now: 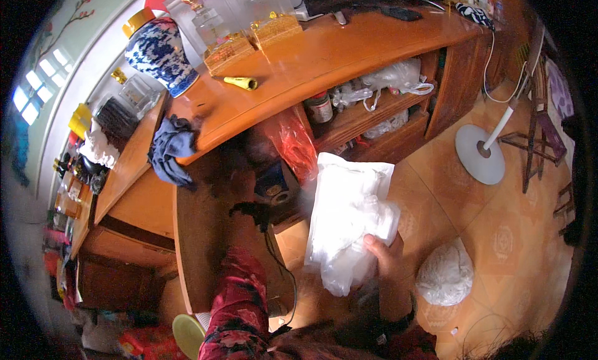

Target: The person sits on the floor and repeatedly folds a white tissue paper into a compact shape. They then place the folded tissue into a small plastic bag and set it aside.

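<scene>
My right hand (387, 252) grips a bundle of white plastic packets (345, 206), with a clear crumpled bag (341, 276) hanging at its lower end. The thumb lies over the front of the bundle. My left arm, in a red and black patterned sleeve (238, 299), reaches into the dark open compartment of a wooden cabinet. Deep shadow covers my left hand (244, 185), so its fingers and anything in them cannot be made out. A red plastic bag (294, 143) hangs to the right of that hand, above a dark blue box (272, 182).
On the wooden top (327, 47) stand a blue-and-white vase (159, 54) and a yellow flashlight-like object (240, 82). A blue cloth (173, 147) drapes over its edge. Shelves (373, 117) hold plastic bags and a jar. A white bag (446, 273) and round stand base (480, 154) occupy the floor.
</scene>
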A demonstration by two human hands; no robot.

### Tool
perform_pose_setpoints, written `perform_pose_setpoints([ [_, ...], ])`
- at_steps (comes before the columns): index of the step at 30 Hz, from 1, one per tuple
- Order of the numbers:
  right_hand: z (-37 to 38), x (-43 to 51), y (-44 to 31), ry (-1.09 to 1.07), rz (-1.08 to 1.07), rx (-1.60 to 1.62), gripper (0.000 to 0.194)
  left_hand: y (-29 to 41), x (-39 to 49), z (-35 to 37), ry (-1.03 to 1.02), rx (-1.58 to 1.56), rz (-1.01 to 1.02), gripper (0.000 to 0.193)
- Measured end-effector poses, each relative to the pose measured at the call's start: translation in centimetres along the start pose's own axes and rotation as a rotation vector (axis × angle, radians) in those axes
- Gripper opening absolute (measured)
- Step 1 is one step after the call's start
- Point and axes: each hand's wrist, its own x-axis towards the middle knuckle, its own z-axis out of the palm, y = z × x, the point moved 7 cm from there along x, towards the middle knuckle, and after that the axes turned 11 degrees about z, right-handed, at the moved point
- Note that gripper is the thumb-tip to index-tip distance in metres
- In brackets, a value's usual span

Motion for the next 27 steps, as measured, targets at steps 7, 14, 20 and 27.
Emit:
perform_pose_setpoints([
  [7, 0.7, 0.8, 1.1, -0.004, 0.035, -0.077, 0.066, -5.0, 2.1, 4.2, -0.396, 0.260, -0.186, 0.058],
  [14, 1.4, 0.6, 1.2, 0.013, 0.030, -0.115, 0.065, -3.6, 4.2, 1.6, -0.028, 0.385, 0.214, 0.060],
  [20, 1.3, 0.4, 1.2, 0.027, 0.037, -0.096, 0.063, -1.1, 1.2, -1.1, -0.125, 0.578, 0.175, 0.064],
  [27, 1.5, 0.3, 0.5, 0.047, -0.031, -0.053, 0.055, 6.5, -5.1, -8.5, -0.205, 0.279, 0.031, 0.065],
])
